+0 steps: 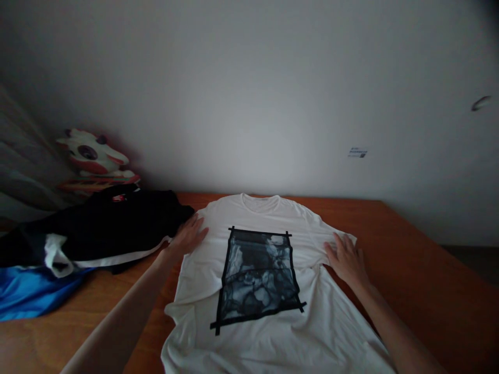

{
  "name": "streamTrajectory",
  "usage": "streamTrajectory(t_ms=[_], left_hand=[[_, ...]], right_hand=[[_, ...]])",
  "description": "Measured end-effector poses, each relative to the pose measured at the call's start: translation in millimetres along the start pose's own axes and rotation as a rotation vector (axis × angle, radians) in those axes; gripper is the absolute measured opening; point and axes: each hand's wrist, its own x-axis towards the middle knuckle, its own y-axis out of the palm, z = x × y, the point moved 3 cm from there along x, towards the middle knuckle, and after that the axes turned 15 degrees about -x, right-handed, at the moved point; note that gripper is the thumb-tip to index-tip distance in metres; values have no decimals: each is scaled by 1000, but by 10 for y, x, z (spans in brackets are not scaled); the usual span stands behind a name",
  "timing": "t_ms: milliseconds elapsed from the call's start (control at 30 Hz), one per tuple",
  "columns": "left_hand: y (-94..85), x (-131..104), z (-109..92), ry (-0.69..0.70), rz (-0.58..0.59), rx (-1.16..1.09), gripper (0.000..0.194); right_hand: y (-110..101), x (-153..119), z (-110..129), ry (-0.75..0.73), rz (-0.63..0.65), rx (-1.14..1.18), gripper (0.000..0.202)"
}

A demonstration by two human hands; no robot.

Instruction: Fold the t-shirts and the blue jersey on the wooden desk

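Note:
A white T-shirt (pixel 265 327) lies spread front side up, its collar toward the wall and its lower part running out of view at the bottom. On its chest is a dark, black-framed print (pixel 259 272). My left hand (pixel 191 235) rests flat on the left sleeve area, fingers stretched out. My right hand (pixel 346 258) lies on the right sleeve with its fingers spread. Neither hand grips the cloth. Wrinkles cross the shirt at mid-height, and its left side is creased.
The shirt lies on a brown wooden table (pixel 405 270) against a grey wall (pixel 257 93). At the left are black clothing with a white stripe (pixel 128 223), blue fabric (pixel 39 291) and a cow-shaped toy (pixel 93 153) with a keyboard. A small label (pixel 357 152) is on the wall.

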Motion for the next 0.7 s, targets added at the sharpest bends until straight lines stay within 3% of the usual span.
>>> streamTrajectory(t_ms=[67,133,233,300,367,400,467,567,700], left_hand=[[-142,-98,-240,70,5,-35,40],[-308,-366,-580,184,52,-125,34],[-512,-1061,-1117,382,349,-325,25],[-593,-1573,-1336,442,518,-366,52],[-610,-1976,-1380,418,540,-337,81],[-594,-2119,-1348,392,516,-319,79],[-532,-2297,-1235,358,478,-300,56],[-476,-2356,-1069,297,453,-391,42],[-627,-2274,-1012,83,348,-612,37]], right_hand=[[-128,-78,-1,-62,-64,69,51],[-270,-215,-5,-185,-56,201,44],[-496,-551,-112,-270,28,343,43],[-635,-821,-235,-273,98,374,44],[-736,-1076,-343,-287,214,406,43],[-777,-1181,-381,-291,272,425,41],[-855,-1332,-415,-299,366,455,37],[-1007,-1421,-389,-329,497,510,37],[-1301,-1432,-435,-310,665,668,47]])
